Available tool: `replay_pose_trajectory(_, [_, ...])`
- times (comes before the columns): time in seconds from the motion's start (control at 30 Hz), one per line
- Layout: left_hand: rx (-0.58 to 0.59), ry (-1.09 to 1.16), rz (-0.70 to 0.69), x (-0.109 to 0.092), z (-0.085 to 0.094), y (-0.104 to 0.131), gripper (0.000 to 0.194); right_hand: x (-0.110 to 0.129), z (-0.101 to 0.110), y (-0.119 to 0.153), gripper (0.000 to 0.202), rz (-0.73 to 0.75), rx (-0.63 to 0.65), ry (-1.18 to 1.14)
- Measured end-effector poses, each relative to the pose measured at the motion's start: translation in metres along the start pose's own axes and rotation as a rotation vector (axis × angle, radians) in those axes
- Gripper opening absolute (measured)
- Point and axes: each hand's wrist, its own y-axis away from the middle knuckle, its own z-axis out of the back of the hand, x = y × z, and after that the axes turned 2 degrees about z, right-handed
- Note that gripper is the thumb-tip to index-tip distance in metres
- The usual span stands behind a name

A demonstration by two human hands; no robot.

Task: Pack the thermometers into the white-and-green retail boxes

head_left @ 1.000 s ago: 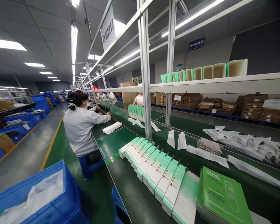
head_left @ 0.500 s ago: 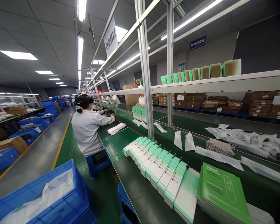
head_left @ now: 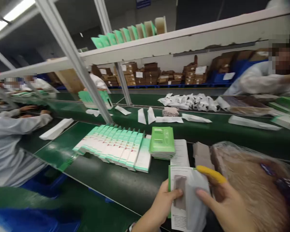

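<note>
Near the bottom edge, my left hand [head_left: 163, 201] grips a printed leaflet [head_left: 178, 222] with a green booklet behind it, its thumb pressing on a small greyish packet [head_left: 180, 193]. My right hand [head_left: 224, 196] closes on a white translucent sleeve [head_left: 197, 199] that lies against the leaflet; something yellow [head_left: 211, 174] covers one of its fingers. Just beyond the hands are a stack of green booklets [head_left: 162, 140] and a pile of printed sheets [head_left: 180, 153]. Left of these, white and green boxes [head_left: 120, 146] lean in a row on the dark table [head_left: 94, 172].
A plastic-wrapped brown bundle [head_left: 251, 183] lies at the right. White sleeves [head_left: 169, 119] and a white pile [head_left: 190, 101] lie beyond. Metal posts [head_left: 72, 54] carry a shelf [head_left: 183, 42] of green cartons. Co-workers sit left and across.
The view has swung right and down. Both my hands, with the leaflet and the white sleeve, have come into sight, as have the wrapped bundle and a person at the right.
</note>
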Motion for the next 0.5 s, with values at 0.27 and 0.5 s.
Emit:
replay_pose_trajectory(0.27, [0.162,-0.106,-0.151,0.006,-0.002,0.005,0.056,-0.009,-0.029,-0.011,0.029,0.28,-0.022,0.27])
replay_pose_trajectory(0.5, [0.035,0.098,-0.089,0.012,-0.01,0.003,0.06,-0.02,-0.043,0.008,0.044,0.113,-0.018,0.103])
